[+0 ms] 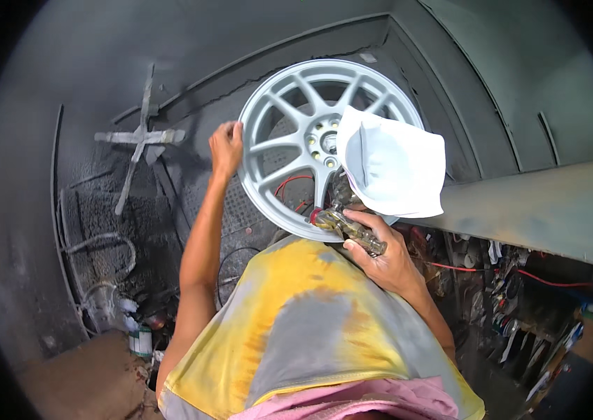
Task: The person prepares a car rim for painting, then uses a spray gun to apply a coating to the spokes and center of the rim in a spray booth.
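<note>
A light grey, multi-spoke car wheel rim (284, 145) is in front of me, its face turned up. My left hand (226, 150) is at its left edge, fingers curled closed against the outer lip. In my right hand (389, 257) is a paint-stained spray gun (342, 225), my fingers wrapped round its handle. The gun is over the near right part of the rim. A white paper cone (401, 168) stands above the gun, flaring wide at the top. It hides the right side of the rim, and whatever joins it to the gun is mostly covered.
A taped, cross-shaped stand (141, 136) is at the left by dark, paint-dusted walls. A red hose (461, 267) runs along the right. A cluttered shelf (520, 336) is at the lower right, below a pale panel (541, 206). Near a tin can (140, 341) lies cardboard (79, 381).
</note>
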Available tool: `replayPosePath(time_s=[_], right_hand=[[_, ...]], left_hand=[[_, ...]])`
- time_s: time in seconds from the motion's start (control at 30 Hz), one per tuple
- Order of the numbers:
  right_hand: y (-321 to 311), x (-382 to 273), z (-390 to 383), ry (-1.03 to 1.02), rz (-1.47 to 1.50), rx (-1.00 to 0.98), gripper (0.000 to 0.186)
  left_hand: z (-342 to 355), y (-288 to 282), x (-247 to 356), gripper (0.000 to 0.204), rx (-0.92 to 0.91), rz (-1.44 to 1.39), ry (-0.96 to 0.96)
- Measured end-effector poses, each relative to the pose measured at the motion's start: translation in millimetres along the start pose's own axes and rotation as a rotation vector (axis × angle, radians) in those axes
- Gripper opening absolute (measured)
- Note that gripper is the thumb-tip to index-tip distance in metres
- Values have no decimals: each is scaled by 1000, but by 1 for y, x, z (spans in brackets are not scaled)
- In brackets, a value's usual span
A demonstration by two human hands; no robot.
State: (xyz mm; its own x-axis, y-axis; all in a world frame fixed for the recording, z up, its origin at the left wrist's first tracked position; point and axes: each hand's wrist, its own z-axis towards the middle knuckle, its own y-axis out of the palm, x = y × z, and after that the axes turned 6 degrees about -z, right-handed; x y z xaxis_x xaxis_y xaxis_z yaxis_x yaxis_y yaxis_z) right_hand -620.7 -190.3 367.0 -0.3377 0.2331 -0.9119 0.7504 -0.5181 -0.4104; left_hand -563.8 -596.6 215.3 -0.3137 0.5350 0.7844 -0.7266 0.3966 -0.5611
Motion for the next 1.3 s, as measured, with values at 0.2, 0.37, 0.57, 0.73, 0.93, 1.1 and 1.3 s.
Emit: replayPosePath(time_s=[0.2,0.37,0.57,0.73,0.93,1.1,1.3], right_hand=[[-12,-3,-21,82,-31,178,47],[-16,3,-40,261,43,370,46],[-28,1,-53,341,82,536,47],[-39,-7,-41,344,172,529,49],[-39,20,6,279,37,358,41],[-33,53,52,170,-85,283,39],[-44,71,89,69,-249,331,38]], left_hand=[[137,91,51,38,-220,321,263],[124,235,158,17,-303,322,908],[-34,259,243,21,-977,-363,1363],[-60,165,218,17,-969,-598,1246],[-13,64,141,17,-761,-50,651],[-53,36,110,21,-619,69,777],[-89,54,131,25,-560,139,628]])
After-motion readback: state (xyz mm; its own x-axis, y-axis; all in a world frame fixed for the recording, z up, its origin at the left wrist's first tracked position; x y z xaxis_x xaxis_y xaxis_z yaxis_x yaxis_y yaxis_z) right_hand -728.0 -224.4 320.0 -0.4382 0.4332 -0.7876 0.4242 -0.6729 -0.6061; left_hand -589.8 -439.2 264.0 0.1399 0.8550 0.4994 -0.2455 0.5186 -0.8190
